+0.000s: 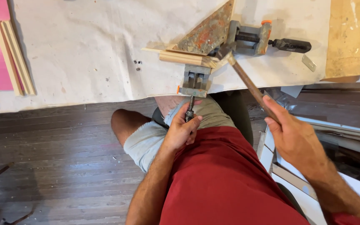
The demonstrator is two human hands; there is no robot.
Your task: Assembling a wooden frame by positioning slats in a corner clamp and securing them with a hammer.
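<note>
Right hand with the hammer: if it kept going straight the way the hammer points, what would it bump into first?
The right hand points the hammer up-left at the corner clamp. Its head already seems to meet the wooden strips held at the clamp's corner, though depth is hard to judge.

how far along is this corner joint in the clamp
Done: two wood strips meet in the corner clamp. In hand: the left hand grips the clamp's screw handle, the right hand holds a hammer with its head at the joint. Left: spare strips lie unused on the pink board.
</note>
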